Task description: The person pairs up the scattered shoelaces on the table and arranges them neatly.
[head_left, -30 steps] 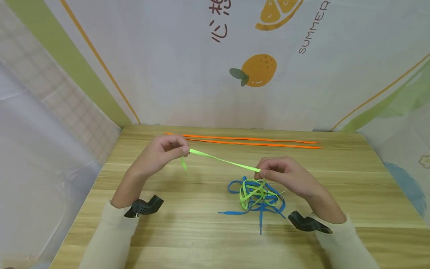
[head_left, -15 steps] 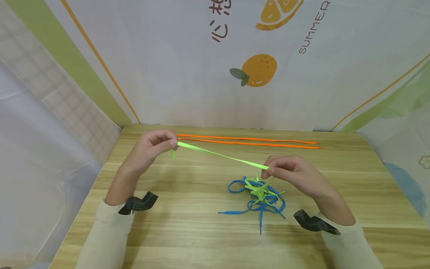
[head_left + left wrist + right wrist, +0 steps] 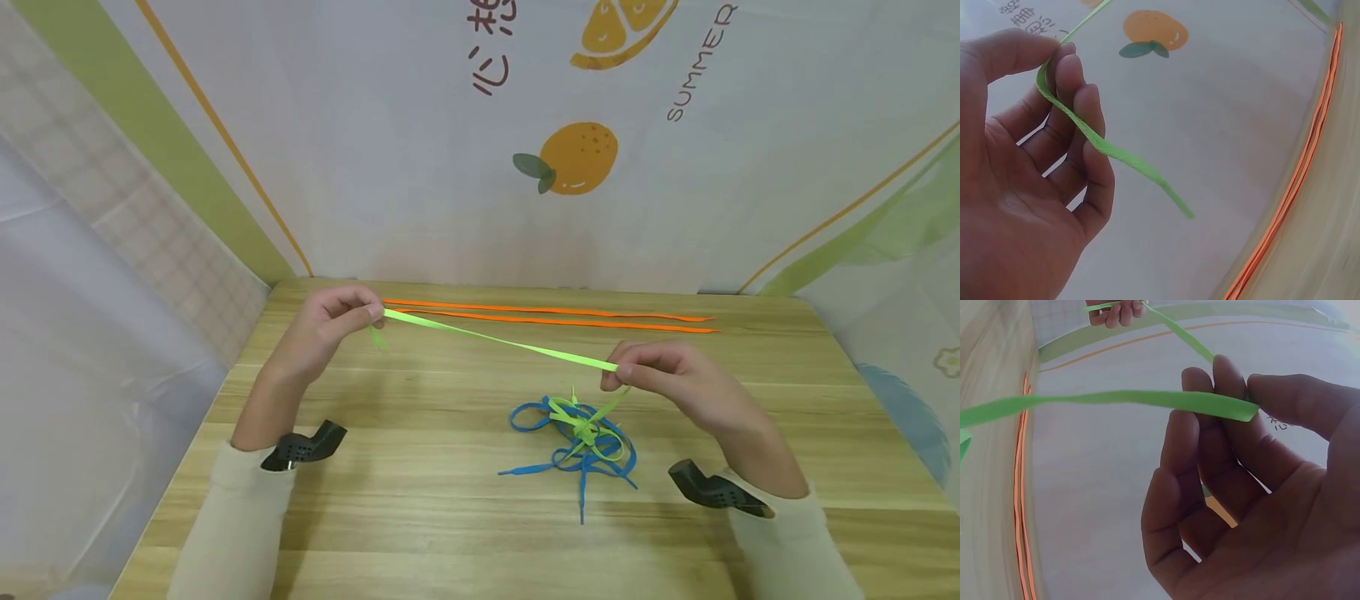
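A flat neon-green shoelace (image 3: pixel 498 339) stretches between both hands above the table. My left hand (image 3: pixel 330 329) pinches it between thumb and fingertips near one end; a short tail hangs past the fingers, tip showing in the left wrist view. My right hand (image 3: pixel 682 379) pinches the lace further along, and from there the rest drops into a tangle on the table. In that tangle the green lace lies bunched over a blue shoelace (image 3: pixel 536 469), whose loops and tips spread around it. How the two cross inside the bunch is too small to tell.
Two orange shoelaces (image 3: pixel 555 314) lie straight, side by side, along the back of the wooden table (image 3: pixel 420 517). A white printed cloth (image 3: pixel 420 167) hangs right behind the table's far edge, with more cloth at both sides.
Both hands have moved apart, the left to the left and slightly back, the right to the right. The green span between them is longer, and the green loops in the tangle have shrunk.
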A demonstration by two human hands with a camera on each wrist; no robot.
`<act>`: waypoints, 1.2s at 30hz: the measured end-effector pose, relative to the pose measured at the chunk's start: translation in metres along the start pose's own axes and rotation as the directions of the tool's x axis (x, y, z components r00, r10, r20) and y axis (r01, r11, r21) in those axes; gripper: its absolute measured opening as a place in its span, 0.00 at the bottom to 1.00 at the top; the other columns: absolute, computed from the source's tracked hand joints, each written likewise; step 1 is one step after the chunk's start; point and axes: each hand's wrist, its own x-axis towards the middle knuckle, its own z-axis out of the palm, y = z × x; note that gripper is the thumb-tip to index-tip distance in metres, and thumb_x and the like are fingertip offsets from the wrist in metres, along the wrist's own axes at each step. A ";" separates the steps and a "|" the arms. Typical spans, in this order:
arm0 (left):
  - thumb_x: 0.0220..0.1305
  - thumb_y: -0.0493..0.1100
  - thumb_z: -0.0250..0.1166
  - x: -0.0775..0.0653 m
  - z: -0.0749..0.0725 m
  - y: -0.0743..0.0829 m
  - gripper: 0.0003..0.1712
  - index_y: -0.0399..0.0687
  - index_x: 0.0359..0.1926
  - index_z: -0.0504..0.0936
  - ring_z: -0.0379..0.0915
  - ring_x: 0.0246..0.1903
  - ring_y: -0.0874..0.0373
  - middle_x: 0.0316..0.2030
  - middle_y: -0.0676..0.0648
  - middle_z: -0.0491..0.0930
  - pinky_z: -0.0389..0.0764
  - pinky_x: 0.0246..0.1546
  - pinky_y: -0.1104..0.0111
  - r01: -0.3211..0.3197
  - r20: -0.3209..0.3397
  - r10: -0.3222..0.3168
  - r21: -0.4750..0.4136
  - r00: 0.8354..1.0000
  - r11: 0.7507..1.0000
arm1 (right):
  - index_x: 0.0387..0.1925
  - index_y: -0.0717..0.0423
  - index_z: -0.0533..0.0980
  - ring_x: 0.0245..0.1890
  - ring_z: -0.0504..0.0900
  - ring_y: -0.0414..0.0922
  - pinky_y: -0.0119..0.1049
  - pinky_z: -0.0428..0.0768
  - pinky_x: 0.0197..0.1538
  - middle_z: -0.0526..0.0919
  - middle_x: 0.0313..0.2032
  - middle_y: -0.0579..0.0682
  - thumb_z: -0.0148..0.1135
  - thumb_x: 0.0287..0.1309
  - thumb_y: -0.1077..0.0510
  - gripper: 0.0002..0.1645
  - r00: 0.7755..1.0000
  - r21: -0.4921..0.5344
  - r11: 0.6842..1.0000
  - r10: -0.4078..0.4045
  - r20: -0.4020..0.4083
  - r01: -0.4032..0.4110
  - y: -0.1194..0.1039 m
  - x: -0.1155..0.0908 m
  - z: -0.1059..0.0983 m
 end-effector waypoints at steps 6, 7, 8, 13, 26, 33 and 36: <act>0.76 0.24 0.55 -0.001 -0.005 -0.003 0.15 0.37 0.36 0.86 0.78 0.39 0.55 0.33 0.51 0.83 0.77 0.53 0.65 -0.007 -0.045 0.006 -0.017 0.999 1.000 | 0.46 0.60 0.88 0.50 0.84 0.46 0.34 0.79 0.58 0.88 0.46 0.52 0.54 0.80 0.71 0.17 0.998 0.003 0.998 -0.057 0.023 0.057 0.001 0.000 -0.004; 0.76 0.25 0.55 -0.001 -0.006 -0.004 0.15 0.37 0.36 0.86 0.78 0.38 0.55 0.33 0.51 0.83 0.77 0.53 0.65 -0.006 -0.050 0.006 -0.014 0.999 1.000 | 0.46 0.60 0.88 0.50 0.84 0.46 0.34 0.79 0.58 0.88 0.46 0.51 0.54 0.80 0.71 0.17 0.998 0.002 0.998 -0.060 0.024 0.059 0.001 -0.001 -0.004; 0.76 0.25 0.55 -0.001 -0.007 -0.005 0.14 0.36 0.36 0.85 0.78 0.38 0.55 0.32 0.51 0.83 0.77 0.53 0.65 -0.005 -0.053 0.004 -0.015 0.999 1.000 | 0.46 0.59 0.88 0.50 0.84 0.46 0.34 0.79 0.58 0.88 0.46 0.51 0.54 0.80 0.72 0.17 0.998 0.000 0.998 -0.063 0.024 0.063 0.002 -0.001 -0.005; 0.76 0.25 0.56 -0.001 -0.011 -0.009 0.11 0.28 0.35 0.83 0.77 0.39 0.54 0.31 0.50 0.83 0.76 0.54 0.65 0.003 -0.072 -0.005 -0.028 0.997 1.000 | 0.47 0.60 0.88 0.49 0.85 0.45 0.34 0.79 0.58 0.89 0.45 0.51 0.52 0.80 0.73 0.18 0.997 -0.002 0.997 -0.075 0.011 0.075 0.003 -0.003 -0.009; 0.76 0.24 0.54 -0.002 -0.023 -0.020 0.11 0.23 0.36 0.81 0.78 0.39 0.55 0.32 0.50 0.84 0.79 0.51 0.67 0.016 -0.116 -0.026 -0.094 0.993 0.995 | 0.47 0.63 0.89 0.49 0.86 0.44 0.31 0.78 0.59 0.91 0.43 0.50 0.51 0.77 0.77 0.20 0.992 0.024 0.992 -0.123 -0.025 0.123 0.002 -0.008 -0.019; 0.77 0.25 0.55 -0.003 -0.029 -0.025 0.14 0.31 0.36 0.85 0.77 0.38 0.53 0.31 0.46 0.83 0.79 0.49 0.66 0.045 -0.126 -0.059 -0.110 0.990 0.993 | 0.48 0.65 0.88 0.48 0.89 0.44 0.32 0.78 0.61 0.90 0.43 0.49 0.47 0.75 0.81 0.24 0.983 0.074 0.981 -0.177 -0.039 0.180 0.011 -0.010 -0.030; 0.78 0.26 0.55 -0.003 -0.031 -0.026 0.12 0.26 0.36 0.83 0.78 0.38 0.54 0.31 0.47 0.83 0.79 0.49 0.66 0.058 -0.132 -0.074 -0.118 0.989 0.991 | 0.49 0.66 0.87 0.48 0.88 0.45 0.33 0.79 0.61 0.90 0.44 0.50 0.44 0.74 0.82 0.26 0.976 0.102 0.971 -0.215 -0.038 0.218 0.017 -0.010 -0.035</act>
